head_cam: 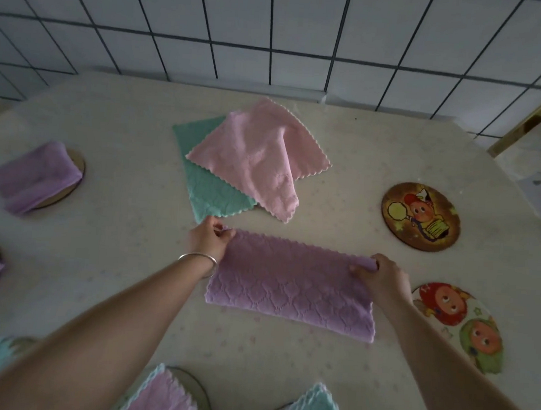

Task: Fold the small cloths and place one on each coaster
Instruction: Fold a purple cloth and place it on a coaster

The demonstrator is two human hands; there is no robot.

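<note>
— Purple cloth [292, 289]: where are we holding it?
— We are pinching its far corners, left hand [207, 240] on one, right hand [382, 276] on the other, fingers curled round the fabric; it is lying folded in half at the table's [115, 258] middle.
— And the bare coasters?
— Near the right edge: the dark coaster [420, 217] and the pale coaster [459, 330]. The pink cloth [259, 159] is overlapping the green cloth [209, 191] toward the far edge.

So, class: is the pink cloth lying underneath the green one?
No. The pink cloth lies on top of the green cloth, covering its far right part.
</note>
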